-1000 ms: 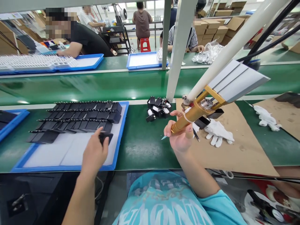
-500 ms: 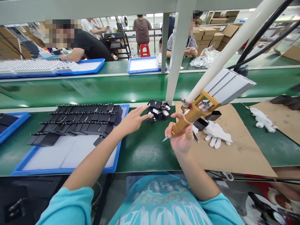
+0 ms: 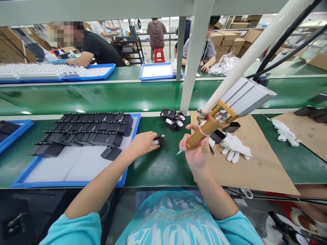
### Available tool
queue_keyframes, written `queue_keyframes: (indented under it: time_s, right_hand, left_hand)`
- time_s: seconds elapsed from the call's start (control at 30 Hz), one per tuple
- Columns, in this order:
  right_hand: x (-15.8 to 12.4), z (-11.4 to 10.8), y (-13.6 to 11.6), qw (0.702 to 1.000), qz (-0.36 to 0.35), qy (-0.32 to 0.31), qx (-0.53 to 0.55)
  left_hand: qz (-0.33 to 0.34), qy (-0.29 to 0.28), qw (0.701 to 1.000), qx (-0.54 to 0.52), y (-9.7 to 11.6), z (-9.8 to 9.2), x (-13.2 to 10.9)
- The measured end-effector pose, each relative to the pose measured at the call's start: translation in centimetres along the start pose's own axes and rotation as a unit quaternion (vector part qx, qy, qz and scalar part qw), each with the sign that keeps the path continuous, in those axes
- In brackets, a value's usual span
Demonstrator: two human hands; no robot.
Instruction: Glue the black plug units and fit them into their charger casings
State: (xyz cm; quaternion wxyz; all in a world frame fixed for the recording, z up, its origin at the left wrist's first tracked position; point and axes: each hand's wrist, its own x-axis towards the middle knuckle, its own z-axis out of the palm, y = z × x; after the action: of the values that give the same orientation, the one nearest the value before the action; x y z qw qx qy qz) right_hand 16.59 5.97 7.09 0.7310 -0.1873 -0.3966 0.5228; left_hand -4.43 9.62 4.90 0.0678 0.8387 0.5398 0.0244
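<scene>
My left hand [image 3: 143, 144] is closed around a small black part [image 3: 160, 139] with a pale piece on it, held low over the green bench. Beyond it lies a small heap of similar black parts with white pieces [image 3: 175, 119]. My right hand [image 3: 196, 149] grips a gold cylindrical tool [image 3: 201, 131] with a grey ribbed block on its upper end; a pointed teal tip [image 3: 179, 152] shows below the fingers. Left of my arm, a blue-rimmed tray [image 3: 28, 175] bears rows of black housings [image 3: 89, 127], one standing apart near the front.
A white pole [image 3: 230, 78] with black cables slants across the right side. White gloves [image 3: 236, 146], a pen-like tool [image 3: 212, 149] and black sleeves [image 3: 232, 127] lie on cardboard [image 3: 250, 173]. A metal post [image 3: 195, 54] rises behind the heap. Other people sit across the bench.
My left hand has drawn back from the heap toward me and left, now with a black part in its fingers. The right hand stays almost in place with the gold tool.
</scene>
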Motion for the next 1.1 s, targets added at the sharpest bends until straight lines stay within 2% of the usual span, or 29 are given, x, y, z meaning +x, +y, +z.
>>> queue_keyframes:
  time_s: [0.07, 0.17, 0.3, 0.37, 0.43, 0.53, 0.6, 0.67, 0.73, 0.77, 0.83, 0.9, 1.0, 1.1]
  right_hand:
    - [0.0, 0.1, 0.0, 1.000, 0.000, 0.002, -0.002]
    - [0.0, 0.2, 0.1, 1.000, -0.005, -0.001, -0.003]
    - [-0.1, 0.3, 0.2, 1.000, -0.006, 0.000, 0.008]
    - [-0.2, 0.4, 0.1, 1.000, -0.004, -0.001, 0.015]
    - [-0.2, 0.5, 0.0, 1.000, -0.004, -0.004, 0.018]
    - [-0.3, 0.4, 0.0, 1.000, -0.008, -0.009, 0.022]
    - [-0.3, 0.2, 0.0, 1.000, -0.012, -0.012, 0.026]
    - [-0.3, 0.1, 0.0, 0.999, -0.016, -0.014, 0.027]
    - [-0.3, 0.1, 0.1, 1.000, -0.017, -0.012, 0.021]
    - [-0.3, 0.1, 0.1, 1.000, -0.015, -0.011, 0.017]
    - [-0.3, 0.4, 0.1, 1.000, -0.009, -0.008, 0.013]
    - [-0.3, 0.7, 0.2, 1.000, -0.002, -0.008, 0.018]
    - [-0.2, 1.4, 0.5, 0.999, 0.008, -0.013, 0.034]
    - [-0.1, 2.0, 1.0, 0.999, 0.014, -0.017, 0.044]
  left_hand:
    - [-0.029, 0.014, 0.999, -0.034, 1.0, 0.8, -1.9]
    - [-0.066, 0.082, 0.992, -0.067, 3.0, 2.3, -3.4]
    - [-0.111, 0.152, 0.981, -0.057, 5.8, 3.7, -3.0]
    - [-0.133, 0.173, 0.974, -0.058, 6.5, 4.0, -2.3]
    - [-0.145, 0.186, 0.967, -0.095, 6.5, 4.0, -2.1]
    - [-0.132, 0.194, 0.949, -0.211, 5.1, 4.0, -2.5]
    - [-0.132, 0.194, 0.924, -0.303, 3.9, 4.1, -3.2]
    - [-0.159, 0.206, 0.888, -0.378, 2.9, 4.4, -3.8]
    - [-0.198, 0.241, 0.858, -0.408, 2.4, 4.9, -4.4]
    - [-0.208, 0.266, 0.853, -0.398, 2.4, 5.2, -4.6]
    - [-0.199, 0.314, 0.863, -0.343, 2.7, 5.7, -4.9]
    - [-0.169, 0.334, 0.887, -0.271, 3.1, 6.1, -5.2]
    - [-0.166, 0.280, 0.924, -0.201, 3.4, 6.6, -5.5]
    - [-0.186, 0.197, 0.939, -0.210, 3.2, 6.9, -5.6]
